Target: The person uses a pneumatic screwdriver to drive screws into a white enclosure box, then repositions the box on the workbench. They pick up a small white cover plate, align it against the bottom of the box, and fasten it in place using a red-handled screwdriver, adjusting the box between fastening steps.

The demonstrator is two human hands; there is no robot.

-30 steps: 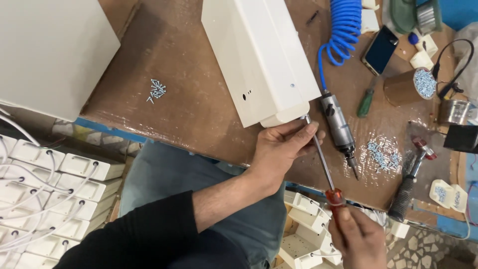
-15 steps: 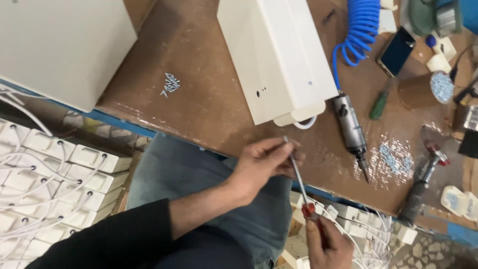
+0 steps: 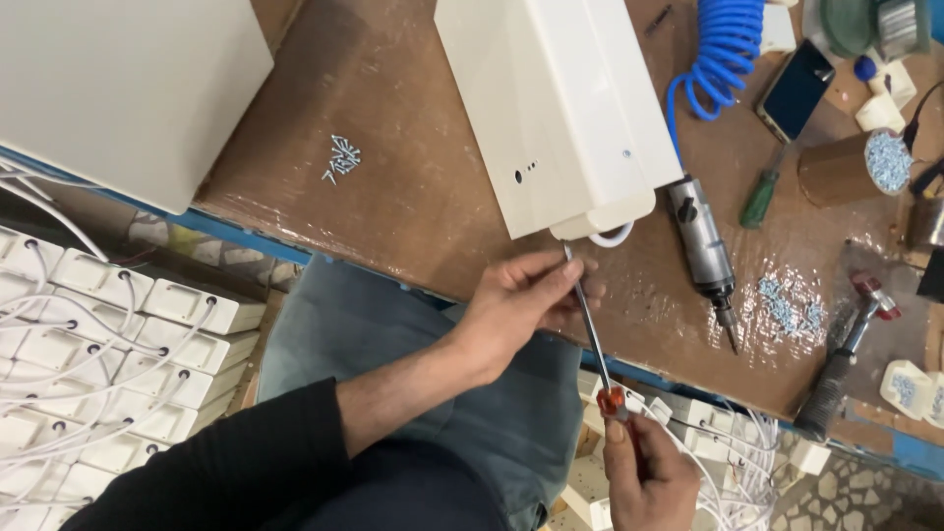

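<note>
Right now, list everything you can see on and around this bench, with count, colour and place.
housing: one, cream, bench top centre
panel: one, cream, top left
screws: small pile, silver, left of housing
air driver: one, grey, right of housing
hose: one, blue coil, top right
phone: one, dark, top right
green screwdriver: one, right
loose screws: scattered, silver, right
boxes: many, white with cords, below bench left
screwdriver: one, red handle, between the hands
left hand: pinches the shaft near its tip
right hand: grips the handle
</note>
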